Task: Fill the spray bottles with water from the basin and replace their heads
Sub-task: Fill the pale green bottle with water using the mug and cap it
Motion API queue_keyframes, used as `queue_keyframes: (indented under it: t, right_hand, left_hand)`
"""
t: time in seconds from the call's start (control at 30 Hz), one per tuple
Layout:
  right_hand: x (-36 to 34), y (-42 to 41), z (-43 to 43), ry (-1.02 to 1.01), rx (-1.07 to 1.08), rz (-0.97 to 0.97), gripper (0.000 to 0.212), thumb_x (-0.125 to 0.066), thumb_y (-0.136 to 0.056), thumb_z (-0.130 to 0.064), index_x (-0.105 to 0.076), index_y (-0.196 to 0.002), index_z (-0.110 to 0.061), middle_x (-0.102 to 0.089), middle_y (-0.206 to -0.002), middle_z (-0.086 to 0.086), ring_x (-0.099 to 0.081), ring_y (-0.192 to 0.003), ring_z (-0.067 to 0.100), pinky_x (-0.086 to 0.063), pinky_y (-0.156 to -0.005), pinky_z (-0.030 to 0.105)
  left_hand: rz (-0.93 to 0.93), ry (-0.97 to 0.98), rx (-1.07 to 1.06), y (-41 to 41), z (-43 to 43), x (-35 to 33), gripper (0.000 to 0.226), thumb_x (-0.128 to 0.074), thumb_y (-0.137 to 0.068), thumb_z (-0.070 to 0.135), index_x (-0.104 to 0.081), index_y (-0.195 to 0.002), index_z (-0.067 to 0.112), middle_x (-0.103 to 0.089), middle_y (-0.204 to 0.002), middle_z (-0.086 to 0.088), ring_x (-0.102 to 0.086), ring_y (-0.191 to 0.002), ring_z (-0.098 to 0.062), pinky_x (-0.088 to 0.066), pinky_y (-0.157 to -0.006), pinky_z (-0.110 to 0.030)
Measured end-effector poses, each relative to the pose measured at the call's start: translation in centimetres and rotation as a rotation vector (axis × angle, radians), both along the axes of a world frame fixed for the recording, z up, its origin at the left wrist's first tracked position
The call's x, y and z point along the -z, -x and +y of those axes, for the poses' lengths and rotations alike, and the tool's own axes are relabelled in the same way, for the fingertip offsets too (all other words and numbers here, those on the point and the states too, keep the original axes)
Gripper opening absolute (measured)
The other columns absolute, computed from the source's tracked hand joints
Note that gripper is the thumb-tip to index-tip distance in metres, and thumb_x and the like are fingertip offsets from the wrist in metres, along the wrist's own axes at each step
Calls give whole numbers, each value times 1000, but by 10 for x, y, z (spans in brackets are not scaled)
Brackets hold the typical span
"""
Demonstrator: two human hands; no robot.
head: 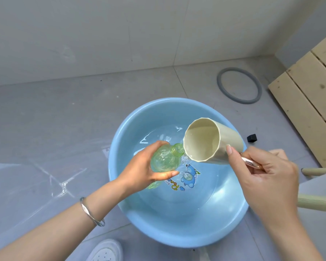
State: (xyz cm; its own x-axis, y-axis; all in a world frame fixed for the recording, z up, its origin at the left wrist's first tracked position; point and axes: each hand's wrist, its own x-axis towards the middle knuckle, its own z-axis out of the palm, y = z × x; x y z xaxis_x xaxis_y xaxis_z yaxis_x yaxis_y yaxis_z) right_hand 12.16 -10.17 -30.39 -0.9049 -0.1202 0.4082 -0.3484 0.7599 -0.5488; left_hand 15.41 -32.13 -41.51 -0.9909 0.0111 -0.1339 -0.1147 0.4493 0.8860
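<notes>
- A green translucent spray bottle (164, 159) is held tilted above the blue basin (177, 232), over its left half, with the headless threaded neck turned toward the basin's centre.
- The bottle is gripped by the left hand (139, 170): the thumb is laid along its near side and the fingers are curled round its far side.
- A beige cup (201, 140) is held over the basin's right half, tipped so that its lower lip is just beside the bottle's neck.
- The cup's shiny metal handle (250, 162) is pinched by the right hand (267, 178), with the thumb pressed against the cup's wall.
- A splash of water is seen below the neck, and shallow water (205, 194) lies in the basin over a cartoon print (188, 176).
- A silver bracelet (91, 211) is worn on the left wrist.
- Beyond the basin a grey ring (239, 85) lies on the floor; to the basin's right a small black object (251, 138) and pale wooden slats (309, 95) are seen.
- A white shoe (105, 251) is seen just in front of the basin.
</notes>
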Motion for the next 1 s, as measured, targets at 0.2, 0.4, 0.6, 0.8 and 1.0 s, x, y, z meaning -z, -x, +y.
queue_keyframes:
  t: [0.2,0.4,0.6,0.8,1.0]
  right_hand:
    - [-8,-2,-5,-90,-21,107,54,-57,-85,-39,-40,-44,-8,-30,-39,0,-28,-59,24,-27,-62,29]
    - [-12,-1,-6,-124,-37,173,54,-58,-87,-37,-36,-44,-12,-29,-39,1,-26,-57,24,-27,-64,28]
    - [-14,0,-6,-148,-52,209,55,-57,-88,-36,-37,-44,-10,-28,-40,1,-25,-58,24,-26,-63,28]
    - [-17,-2,-7,-178,-82,253,50,-58,-88,-34,-30,-49,-21,-24,-41,-2,-24,-58,24,-25,-63,30]
    - [-15,-4,-9,-116,-46,159,52,-57,-85,-39,-34,-46,-15,-28,-40,-3,-29,-60,21,-27,-61,25]
  left_hand:
    - [-7,-8,-2,0,0,0,70,-76,-65,57,-48,-126,34,-56,-124,21,-51,-116,2,-36,-99,-12]
    - [-20,2,-11,-1,0,1,70,-74,-64,60,-47,-125,38,-55,-123,23,-51,-115,2,-36,-97,-13]
    - [-22,0,-19,-2,-1,0,67,-76,-65,56,-45,-123,41,-55,-125,23,-50,-116,4,-33,-97,-7]
    - [-34,-3,-26,-2,-1,-1,69,-73,-62,63,-44,-121,45,-52,-127,25,-47,-120,5,-30,-98,-4]
    - [-22,3,-25,-2,-2,1,71,-75,-64,60,-46,-126,40,-54,-129,23,-48,-121,3,-34,-101,-12]
